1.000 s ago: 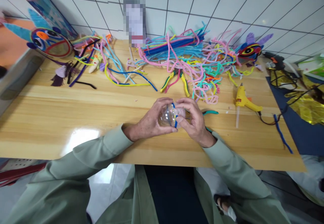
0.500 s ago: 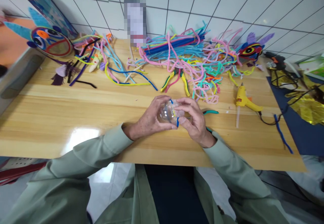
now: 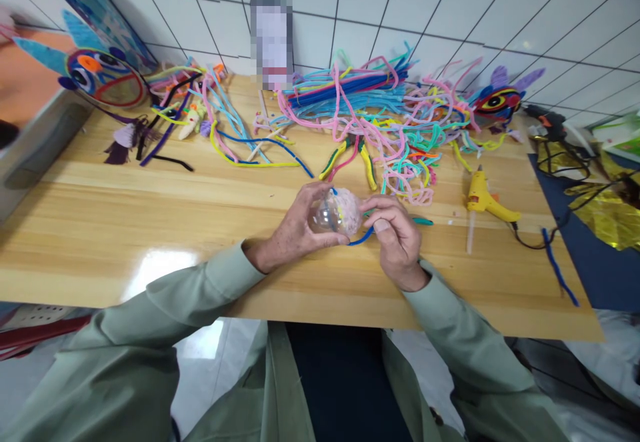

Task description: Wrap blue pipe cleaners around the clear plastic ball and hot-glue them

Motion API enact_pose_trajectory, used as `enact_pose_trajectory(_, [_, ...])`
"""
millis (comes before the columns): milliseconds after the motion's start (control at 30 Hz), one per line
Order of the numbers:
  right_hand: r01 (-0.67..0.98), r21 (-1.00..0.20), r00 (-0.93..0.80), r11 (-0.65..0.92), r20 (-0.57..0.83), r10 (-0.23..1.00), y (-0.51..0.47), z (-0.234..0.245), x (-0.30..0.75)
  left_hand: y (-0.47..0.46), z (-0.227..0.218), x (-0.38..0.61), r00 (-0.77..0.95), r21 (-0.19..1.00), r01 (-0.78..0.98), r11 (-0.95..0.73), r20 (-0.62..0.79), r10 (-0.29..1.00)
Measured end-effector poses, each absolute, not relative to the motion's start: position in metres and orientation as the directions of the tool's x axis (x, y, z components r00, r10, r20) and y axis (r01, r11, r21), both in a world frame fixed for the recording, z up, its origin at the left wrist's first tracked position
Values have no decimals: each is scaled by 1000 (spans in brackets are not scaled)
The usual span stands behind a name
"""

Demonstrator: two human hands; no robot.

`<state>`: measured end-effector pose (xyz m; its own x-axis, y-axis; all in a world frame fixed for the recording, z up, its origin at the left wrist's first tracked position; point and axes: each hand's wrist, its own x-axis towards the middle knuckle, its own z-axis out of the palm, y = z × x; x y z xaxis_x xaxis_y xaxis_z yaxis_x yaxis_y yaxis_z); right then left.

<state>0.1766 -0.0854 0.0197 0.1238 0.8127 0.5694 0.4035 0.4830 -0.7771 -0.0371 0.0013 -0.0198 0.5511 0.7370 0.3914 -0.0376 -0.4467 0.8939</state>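
Note:
My left hand (image 3: pixel 305 224) grips a clear plastic ball (image 3: pixel 324 217) between thumb and fingers. The ball's right side is covered with pale pink fuzzy material (image 3: pixel 349 210), with a bit of yellow near the middle. A blue pipe cleaner (image 3: pixel 361 237) runs under the ball's right side, and its free end is pinched in my right hand (image 3: pixel 395 229). Another blue bit shows at the ball's top by my left fingertips. Behind my right hand lies a tool with teal handles (image 3: pixel 423 221), mostly hidden.
Green-and-yellow pliers (image 3: pixel 369 167) lie beyond the ball, before a heap of pipe cleaners (image 3: pixel 345 92). A yellow glue gun (image 3: pixel 483 197) with its cord sits at right, near a loose blue pipe cleaner (image 3: pixel 556 262). Decorated fish-like figures stand at back left (image 3: pixel 113 77) and back right (image 3: pixel 499 101).
My right hand has drawn away to the right from the ball, pulling the blue pipe cleaner's end outward. The pink side now shows more. My left hand keeps its hold.

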Motion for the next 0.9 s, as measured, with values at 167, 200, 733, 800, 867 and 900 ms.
enact_pose_trajectory(167, [343,-813,207,470,554,806,-85,16,177,2,-19,-37,539,899,-24,-438,381,752])
enact_pose_trajectory(200, [322,-820,236,473,553,799,-84,15,177,3,-19,-37,537,895,-21,-446,386,750])
enact_pose_trajectory(733, [-25,-924,275,382,361,891,-69,20,179,9,-21,-42,511,879,33,-476,395,763])
enact_pose_trajectory(800, [-74,-936,262,345,316,912,-69,22,178,10,-21,-42,507,866,50,-498,408,759])
enact_pose_trajectory(867, [-142,-942,249,305,265,932,-70,25,178,11,-21,-42,501,845,56,-533,438,746])
enact_pose_trajectory(900, [-176,-942,240,284,239,941,-71,26,178,11,-20,-42,500,833,55,-550,454,738])
